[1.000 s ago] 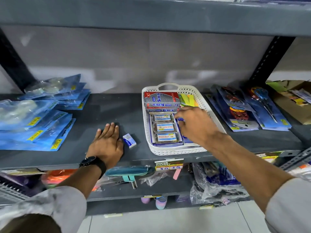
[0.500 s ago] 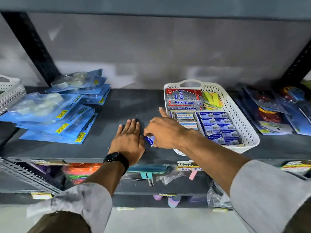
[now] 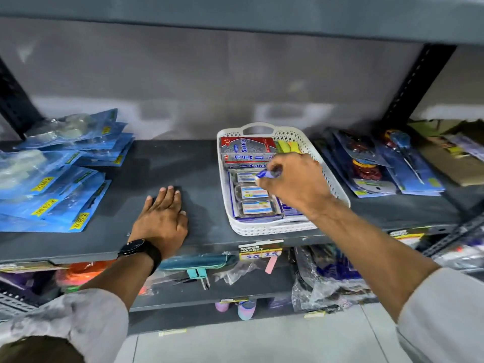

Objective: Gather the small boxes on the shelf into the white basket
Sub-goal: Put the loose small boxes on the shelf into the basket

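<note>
A white perforated basket (image 3: 332, 176) stands on the dark grey shelf (image 3: 183, 166), right of the middle. It holds red and blue boxes at the back, yellow packets, several small labelled boxes and blue boxes. My right hand (image 3: 293, 183) hovers over the basket's middle, fingers pinched on a small blue and white box (image 3: 265, 174). My left hand (image 3: 162, 218) lies flat on the shelf left of the basket, palm down and holding nothing, a black watch on its wrist.
Blue blister packs (image 3: 52, 179) are piled on the shelf's left part. More blue packs with tools (image 3: 377, 166) lie right of the basket, near a black upright post (image 3: 416, 82). A price tag (image 3: 260, 251) hangs on the front edge. Lower shelves hold mixed goods.
My right hand picked the small blue and white box up from the shelf beside my left hand and carried it right, over the basket. My left hand stayed flat on the shelf.
</note>
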### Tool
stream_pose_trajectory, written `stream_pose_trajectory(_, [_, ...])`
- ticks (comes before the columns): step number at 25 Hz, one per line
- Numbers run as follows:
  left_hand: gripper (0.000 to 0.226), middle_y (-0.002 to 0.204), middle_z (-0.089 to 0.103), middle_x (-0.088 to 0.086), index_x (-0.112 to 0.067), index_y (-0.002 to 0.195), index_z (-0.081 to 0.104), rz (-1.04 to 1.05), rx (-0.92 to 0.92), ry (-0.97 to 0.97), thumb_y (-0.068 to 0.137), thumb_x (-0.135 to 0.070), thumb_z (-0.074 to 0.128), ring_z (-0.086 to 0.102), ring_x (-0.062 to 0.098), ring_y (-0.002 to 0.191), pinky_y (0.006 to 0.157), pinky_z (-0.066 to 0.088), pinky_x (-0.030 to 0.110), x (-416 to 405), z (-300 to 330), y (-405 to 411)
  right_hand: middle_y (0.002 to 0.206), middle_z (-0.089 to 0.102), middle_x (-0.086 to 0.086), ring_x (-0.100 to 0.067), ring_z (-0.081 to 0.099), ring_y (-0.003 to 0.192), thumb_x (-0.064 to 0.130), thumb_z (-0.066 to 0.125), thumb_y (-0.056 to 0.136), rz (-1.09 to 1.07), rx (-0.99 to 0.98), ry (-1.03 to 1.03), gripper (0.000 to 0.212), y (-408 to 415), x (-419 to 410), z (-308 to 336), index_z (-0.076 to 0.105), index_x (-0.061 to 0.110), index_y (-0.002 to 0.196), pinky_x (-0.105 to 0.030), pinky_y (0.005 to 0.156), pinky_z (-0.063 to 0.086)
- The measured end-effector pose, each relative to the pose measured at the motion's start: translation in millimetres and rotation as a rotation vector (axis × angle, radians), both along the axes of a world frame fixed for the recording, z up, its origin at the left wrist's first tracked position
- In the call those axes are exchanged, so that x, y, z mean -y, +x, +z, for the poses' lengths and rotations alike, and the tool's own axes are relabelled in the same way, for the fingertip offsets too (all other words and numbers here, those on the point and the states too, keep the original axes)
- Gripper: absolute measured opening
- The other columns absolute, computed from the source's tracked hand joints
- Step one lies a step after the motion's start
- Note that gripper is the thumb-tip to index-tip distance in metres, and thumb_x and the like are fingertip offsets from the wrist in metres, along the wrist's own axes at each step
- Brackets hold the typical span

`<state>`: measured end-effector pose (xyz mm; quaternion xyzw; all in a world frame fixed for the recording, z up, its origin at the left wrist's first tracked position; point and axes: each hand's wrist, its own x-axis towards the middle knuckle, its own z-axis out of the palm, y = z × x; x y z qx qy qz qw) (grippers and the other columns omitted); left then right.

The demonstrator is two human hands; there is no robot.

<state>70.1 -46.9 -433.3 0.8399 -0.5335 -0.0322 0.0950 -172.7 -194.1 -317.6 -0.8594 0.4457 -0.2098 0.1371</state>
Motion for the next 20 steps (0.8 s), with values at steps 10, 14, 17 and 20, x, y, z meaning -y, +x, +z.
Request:
stream_pose_trajectory(10, [0.06, 0.168, 0.014, 0.009, -0.007, 0.157, 0.022, 0.005, 0.004, -0.005, 0.102, -0.03, 0.03, 0.007, 0.021, 0.156, 0.128, 0.003, 0.039, -1, 3, -2, 0.071, 0.047, 0.003, -0.026, 0.054, 0.08, 0.053, 0.075, 0.07, -0.323, -0.549, 0.073, 0.047, -64, 10, -6, 0.043, 0.023, 0.087, -0.045, 0.078, 0.039])
stream_pose_trajectory(14, [0.06, 0.168, 0.013, 0.008, -0.007, 0.157, 0.022, 0.002, 0.008, -0.005, 0.102, -0.03, 0.029, 0.007, 0.02, 0.156, 0.128, 0.003, 0.039, 0, 2, -2, 0.081, 0.056, 0.001, -0.028, 0.066, 0.094, 0.047, 0.074, 0.075, -0.317, -0.551, 0.024, 0.038, -65, 11, -9, 0.059, 0.022, 0.099, -0.049, 0.09, 0.042])
stream_pose_trajectory(17, [0.06, 0.168, 0.013, 0.008, -0.007, 0.157, 0.022, 0.003, -0.001, -0.006, 0.102, -0.03, 0.029, 0.007, 0.02, 0.156, 0.128, 0.003, 0.039, 0, 3, -2, 0.082, 0.058, 0.0, -0.027, 0.066, 0.095, 0.058, 0.079, 0.073, -0.315, -0.58, -0.002, 0.049, -64, 12, -11, 0.06, 0.021, 0.099, -0.049, 0.092, 0.043])
stream_pose_trajectory(20, [0.06, 0.168, 0.013, 0.008, -0.008, 0.157, 0.022, 0.004, -0.002, -0.008, 0.102, -0.03, 0.029, 0.007, 0.02, 0.156, 0.128, 0.003, 0.039, 0, 3, -3, 0.09, 0.067, -0.003, -0.027, 0.066, 0.098, 0.066, 0.076, 0.074, -0.324, -0.596, -0.037, 0.059, -63, 12, -15, 0.063, 0.018, 0.106, -0.051, 0.095, 0.043])
